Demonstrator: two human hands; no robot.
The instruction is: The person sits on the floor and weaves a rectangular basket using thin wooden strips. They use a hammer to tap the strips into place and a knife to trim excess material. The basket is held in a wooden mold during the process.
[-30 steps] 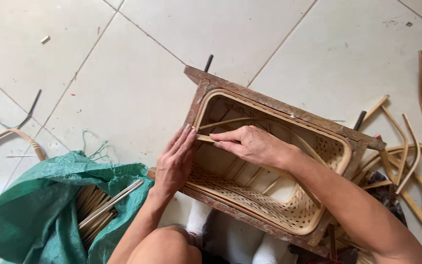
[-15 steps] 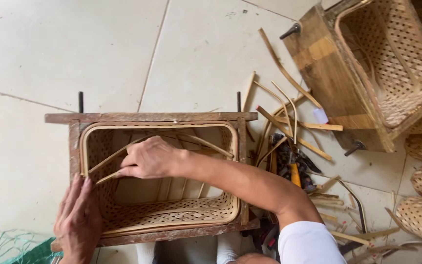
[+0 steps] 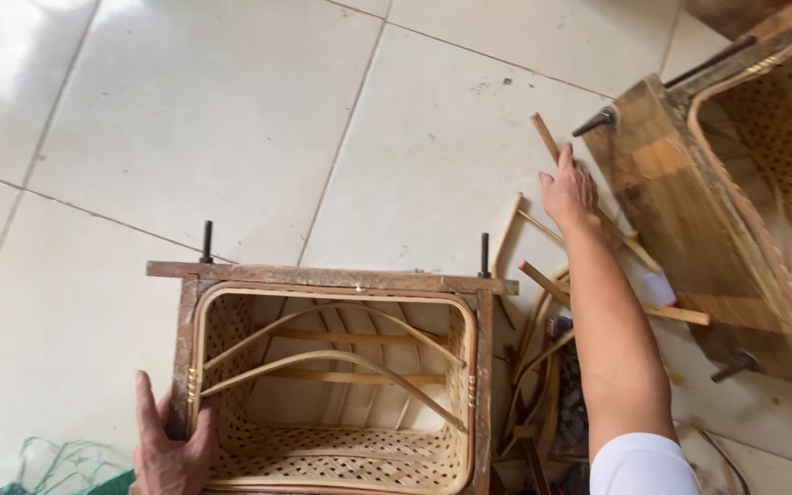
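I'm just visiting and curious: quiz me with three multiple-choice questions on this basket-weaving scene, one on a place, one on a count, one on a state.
1. Where does the left hand rest?
A. On the left edge of the wooden frame around the near basket
B. On the green netting
C. Flat on the bare tiles

2. How many dark bolts stand up from that frame's far bar?
A. One
B. Two
C. Four

3. What is the right hand doing?
A. Gripping a knife
B. Resting inside the basket
C. Reaching out among the loose bamboo strips

Answers: 1 A, its fingers lie on the frame's left side. 2 B, one near each end. 3 C, its arm stretches over the strip pile.
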